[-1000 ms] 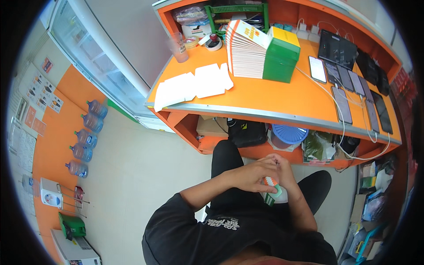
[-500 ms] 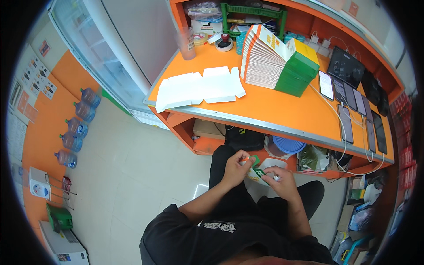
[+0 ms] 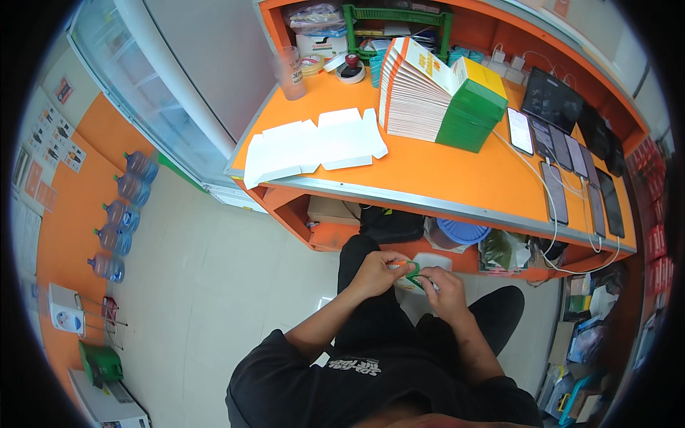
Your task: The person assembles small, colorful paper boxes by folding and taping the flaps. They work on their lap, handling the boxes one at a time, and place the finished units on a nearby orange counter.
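Above my lap, both hands meet on a small green, white and orange printed carton, whose folded shape is partly hidden by fingers. At its left end my left hand is closed in a pinch, thumb on the orange and green part. My right hand grips the carton's right side between thumb and fingers; a small white bit shows by its fingers. On the orange desk ahead, an unfolded white carton sheet lies flat. Right of it stands a long row of flat printed cartons with a green block at its end.
Several phones with white cables lie at the desk's right, near a black tablet. A plastic cup stands at the back left beside a stamp. Under the desk sits a blue-lidded tub. A white bin is beyond my hands.
My hands have drawn slightly closer together on the small carton, and its green flap now stands between the fingertips. The whole view has shifted a little.
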